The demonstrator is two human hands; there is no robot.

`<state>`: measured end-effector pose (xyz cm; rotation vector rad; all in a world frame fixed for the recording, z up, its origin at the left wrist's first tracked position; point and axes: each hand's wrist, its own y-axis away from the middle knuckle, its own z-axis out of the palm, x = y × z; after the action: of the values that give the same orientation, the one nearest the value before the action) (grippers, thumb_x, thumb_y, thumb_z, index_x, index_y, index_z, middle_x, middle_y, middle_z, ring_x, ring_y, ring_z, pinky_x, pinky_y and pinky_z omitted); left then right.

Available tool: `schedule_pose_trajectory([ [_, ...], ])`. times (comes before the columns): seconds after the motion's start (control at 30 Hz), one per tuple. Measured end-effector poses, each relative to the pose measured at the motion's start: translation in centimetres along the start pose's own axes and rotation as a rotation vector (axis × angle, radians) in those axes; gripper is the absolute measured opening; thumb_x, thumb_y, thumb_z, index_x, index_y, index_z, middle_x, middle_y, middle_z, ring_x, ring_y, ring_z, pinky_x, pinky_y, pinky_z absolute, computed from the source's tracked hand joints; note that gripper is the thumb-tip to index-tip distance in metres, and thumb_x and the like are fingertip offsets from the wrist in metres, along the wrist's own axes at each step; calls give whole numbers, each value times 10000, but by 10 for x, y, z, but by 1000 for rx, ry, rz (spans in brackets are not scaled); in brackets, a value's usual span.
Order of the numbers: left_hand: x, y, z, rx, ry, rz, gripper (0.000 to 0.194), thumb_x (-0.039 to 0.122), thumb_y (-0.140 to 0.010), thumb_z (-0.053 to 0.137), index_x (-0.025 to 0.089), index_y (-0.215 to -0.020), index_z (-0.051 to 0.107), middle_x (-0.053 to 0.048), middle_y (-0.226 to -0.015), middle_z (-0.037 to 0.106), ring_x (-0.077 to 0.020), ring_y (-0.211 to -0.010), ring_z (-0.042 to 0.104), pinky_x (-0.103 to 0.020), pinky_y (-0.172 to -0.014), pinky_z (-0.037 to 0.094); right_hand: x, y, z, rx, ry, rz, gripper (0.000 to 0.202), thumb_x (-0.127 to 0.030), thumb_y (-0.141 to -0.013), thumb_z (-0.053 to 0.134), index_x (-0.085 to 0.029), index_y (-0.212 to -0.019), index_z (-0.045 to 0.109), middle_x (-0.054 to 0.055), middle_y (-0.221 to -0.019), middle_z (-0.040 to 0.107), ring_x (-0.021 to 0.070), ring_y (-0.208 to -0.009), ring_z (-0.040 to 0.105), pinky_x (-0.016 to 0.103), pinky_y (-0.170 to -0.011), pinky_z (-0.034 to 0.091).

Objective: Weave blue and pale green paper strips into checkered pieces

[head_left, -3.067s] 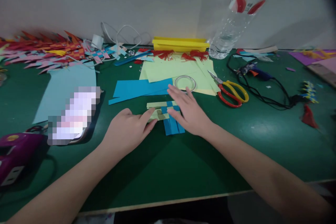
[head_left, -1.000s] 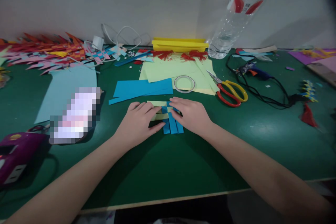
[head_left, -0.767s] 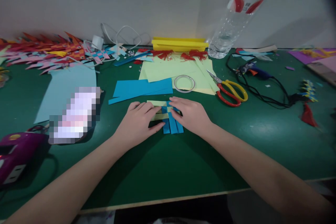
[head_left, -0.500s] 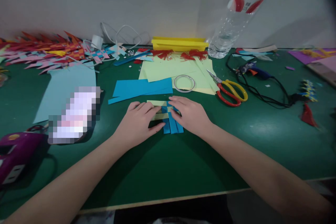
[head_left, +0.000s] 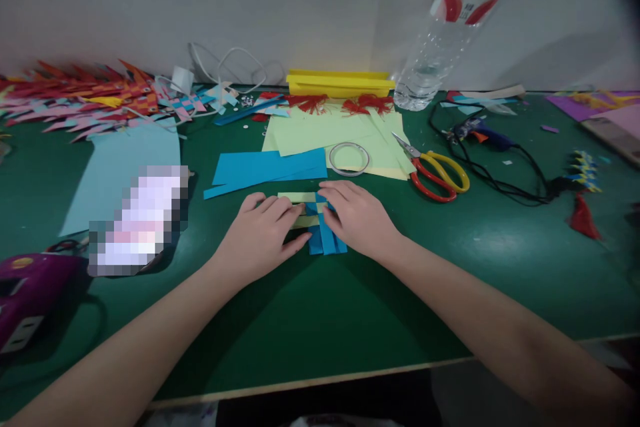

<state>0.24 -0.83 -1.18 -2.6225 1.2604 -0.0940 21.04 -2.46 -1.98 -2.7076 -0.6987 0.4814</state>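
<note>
Blue and pale green paper strips (head_left: 327, 235) lie woven over and under each other on the table, the blue ends pointing toward me. My left hand (head_left: 267, 230) grips the left side of the weave, with its bent fingers at the pale green ends and the thumb by a blue strip. On the other side my right hand (head_left: 357, 217) has its fingers and thumb on the weave's upper right part and covers that part. Just beyond lie flat blue paper pieces (head_left: 265, 168) and a roll of clear tape (head_left: 349, 159).
Scissors (head_left: 435, 170) rest on the right beside pale green sheets (head_left: 320, 132). A glue gun (head_left: 493, 135) with a black cord lies farther right. A plastic bottle (head_left: 450, 40) stands by the wall. On the left are a blurred phone (head_left: 143, 223) and a purple power block (head_left: 37, 293).
The view has shifted very slightly. Both hands keep nearly the same place on the woven strips, with the right fingers a touch closer over them.
</note>
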Motion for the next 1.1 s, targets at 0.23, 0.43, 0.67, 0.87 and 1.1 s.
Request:
schedule_pose_trajectory([
  [0.23, -4, 3, -10, 117, -25, -58, 309, 311, -903, 461, 153, -1143, 574, -116, -1013, 606, -282, -967, 558, -442, -840, 389, 14, -2, -7, 175, -279, 205, 224, -178, -889, 433, -186, -1054, 584, 70, -1047, 653, 190, -934, 608, 326, -779, 517],
  [0.43, -4, 2, -6, 30, 79, 4, 394, 384, -905, 469, 160, -1227, 508, -124, -1207, 554, -290, -1122, 496, -475, -982, 348, 16, -2, -6, 169, -252, 274, 189, -200, -869, 470, -177, -1025, 573, 35, -913, 644, 120, -640, 560, 248, -558, 447],
  [0.67, -2, 2, -1, -59, 207, 47, 510, 445, -908, 464, 165, -1327, 391, -128, -1365, 444, -269, -1293, 368, -467, -1079, 297, 9, -1, -3, 145, -248, 201, 166, -190, -882, 437, -186, -984, 569, 49, -930, 645, 139, -715, 592, 263, -638, 471],
  [0.87, -6, 4, 3, -60, 210, -43, 577, 459, -895, 471, 172, -1375, 327, -132, -1397, 416, -279, -1333, 327, -479, -1096, 282, 10, -1, -3, 121, -349, 197, 192, -178, -877, 440, -195, -1023, 564, 50, -976, 646, 149, -775, 612, 261, -641, 496],
  [1.1, -12, 6, 5, -63, 184, -95, 651, 539, -885, 445, 156, -1393, 310, -138, -1416, 410, -271, -1327, 352, -473, -1101, 272, 9, -2, -6, 141, -338, 77, 213, -230, -889, 455, -196, -1063, 572, 77, -1061, 652, 200, -1029, 592, 361, -867, 505],
])
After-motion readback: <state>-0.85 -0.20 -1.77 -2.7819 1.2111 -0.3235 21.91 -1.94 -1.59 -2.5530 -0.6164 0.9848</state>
